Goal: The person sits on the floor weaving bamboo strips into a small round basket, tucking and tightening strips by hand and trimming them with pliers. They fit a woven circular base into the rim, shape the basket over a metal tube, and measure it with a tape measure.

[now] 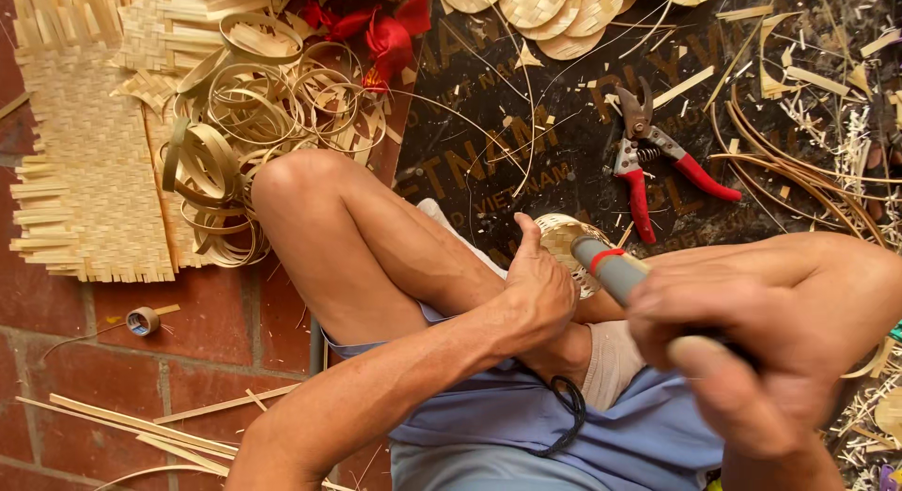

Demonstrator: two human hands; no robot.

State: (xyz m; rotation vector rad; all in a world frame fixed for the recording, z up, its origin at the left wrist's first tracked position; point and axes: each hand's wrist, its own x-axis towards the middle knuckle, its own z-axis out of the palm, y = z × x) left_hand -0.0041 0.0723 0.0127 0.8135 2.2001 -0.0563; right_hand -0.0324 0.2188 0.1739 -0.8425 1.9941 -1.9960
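Your left hand (537, 289) is closed around a small round basket of woven pale bamboo (567, 242) at the centre of the frame, above your crossed legs. Your right hand (752, 345), blurred at lower right, is clamped on a grey cylindrical tool handle with a red band (611, 265), its tip touching the basket. Red-handled pruning shears (658, 162) lie on the dark mat (489, 143) above. Coiled bamboo strips (254, 106) sit at upper left.
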